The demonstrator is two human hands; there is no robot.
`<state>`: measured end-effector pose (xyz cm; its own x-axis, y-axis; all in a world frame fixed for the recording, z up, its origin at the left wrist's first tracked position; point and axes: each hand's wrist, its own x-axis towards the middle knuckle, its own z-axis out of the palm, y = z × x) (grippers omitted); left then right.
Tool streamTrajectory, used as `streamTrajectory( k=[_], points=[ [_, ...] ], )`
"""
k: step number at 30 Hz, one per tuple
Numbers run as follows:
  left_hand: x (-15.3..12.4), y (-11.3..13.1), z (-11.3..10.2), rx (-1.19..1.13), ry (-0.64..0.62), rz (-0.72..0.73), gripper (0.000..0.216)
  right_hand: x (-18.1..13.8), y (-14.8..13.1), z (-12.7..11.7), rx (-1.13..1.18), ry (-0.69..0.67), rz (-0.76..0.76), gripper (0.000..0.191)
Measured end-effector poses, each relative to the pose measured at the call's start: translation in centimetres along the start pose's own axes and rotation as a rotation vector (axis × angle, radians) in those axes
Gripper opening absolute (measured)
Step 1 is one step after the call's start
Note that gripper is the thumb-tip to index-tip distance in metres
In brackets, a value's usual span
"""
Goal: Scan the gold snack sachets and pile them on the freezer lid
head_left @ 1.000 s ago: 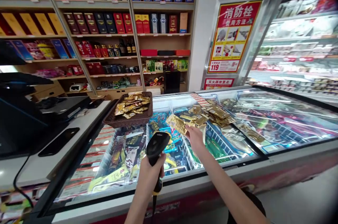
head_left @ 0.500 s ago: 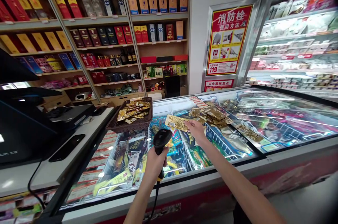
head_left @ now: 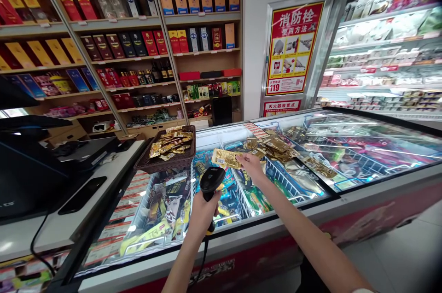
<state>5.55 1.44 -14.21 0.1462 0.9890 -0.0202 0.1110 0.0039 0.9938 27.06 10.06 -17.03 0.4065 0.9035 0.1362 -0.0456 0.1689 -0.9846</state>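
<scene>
Wrapped round the handle of a black barcode scanner (head_left: 212,179) is my left hand (head_left: 203,210); a cable hangs below the grip. My right hand (head_left: 251,167) pinches the right end of a flat gold foil packet (head_left: 225,158), which is held out above the freezer's glass top, just beyond the scanner's head. Several similar gold packets (head_left: 278,144) lie in a loose pile on the glass to the right of my right hand. A dark brown woven basket (head_left: 145,160) at the left holds more gold packets (head_left: 172,142).
The glass-topped freezer (head_left: 238,233) spans the front, with bagged goods in wire baskets inside. A counter at left carries a black phone (head_left: 83,195) and a dark monitor (head_left: 27,168). Shelves of boxes (head_left: 200,30) stand behind; a lit chiller (head_left: 386,58) is at right.
The camera view has shifted slightly. Both hands keep their hold on the scanner and the gold packet, and the packet stays in nearly the same place relative to the scanner.
</scene>
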Motion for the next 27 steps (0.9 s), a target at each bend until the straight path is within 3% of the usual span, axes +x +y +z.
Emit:
streamTrajectory(
  k=[4,9,14,19,24,27],
  points=[
    [0.0,0.2,0.0,0.020,-0.003,0.016,0.025,0.0,-0.2,0.0,0.011,0.002,0.004,0.048],
    [-0.5,0.4,-0.2,0.034,0.022,0.008,0.027,0.3,-0.4,-0.7,0.007,0.104,0.012,0.045],
    [-1.1,-0.5,-0.9,-0.008,0.027,0.009,0.030,1.8,0.2,-2.9,0.131,0.173,0.183,0.032],
    [-1.7,-1.1,-1.1,0.046,0.007,-0.014,0.031,4.7,0.1,-5.4,0.356,0.346,0.345,0.017],
    [-2.1,-1.2,-1.2,0.025,-0.007,-0.025,0.035,5.7,0.7,-6.8,0.344,0.501,0.285,0.025],
    [-2.4,-1.2,-1.3,-0.014,0.012,-0.024,0.034,4.7,1.7,-6.9,0.251,0.477,0.213,0.030]
  ],
)
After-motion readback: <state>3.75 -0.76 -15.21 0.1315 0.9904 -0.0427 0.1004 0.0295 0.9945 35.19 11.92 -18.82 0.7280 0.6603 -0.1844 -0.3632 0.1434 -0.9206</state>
